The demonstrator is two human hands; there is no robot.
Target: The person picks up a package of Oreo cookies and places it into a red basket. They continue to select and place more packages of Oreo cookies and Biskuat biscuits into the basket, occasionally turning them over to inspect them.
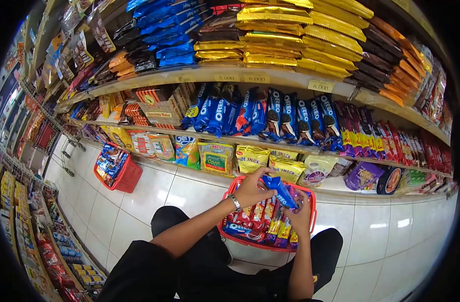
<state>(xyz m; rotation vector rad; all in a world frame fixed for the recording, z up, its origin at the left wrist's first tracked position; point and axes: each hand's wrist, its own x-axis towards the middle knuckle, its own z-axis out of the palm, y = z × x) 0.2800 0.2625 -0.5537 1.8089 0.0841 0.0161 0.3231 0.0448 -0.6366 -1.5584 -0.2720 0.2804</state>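
Note:
A blue Oreo packet (pixel 280 192) is held tilted over a red basket (pixel 314 214) between my two hands. My left hand (pixel 251 190), with a metal watch on its wrist, grips the packet's upper left end, thumb and fingers closed around it. At the lower right end, my right hand (pixel 299 214) has its fingers closed on the same packet. Inside the basket lie rows of red packets (pixel 260 214), yellow-and-purple packets (pixel 275 229) and another blue Oreo packet (pixel 240 231). Part of the basket's contents is hidden by my hands.
Ahead, a shelf holds a row of Oreo packets (pixel 275 113), with snack bags (pixel 252 158) below. Yellow packs (pixel 335 30) are stacked higher up. A second red basket (pixel 128 176) full of packets stands on the tiled floor, left. More shelving (pixel 36 226) runs along the left side.

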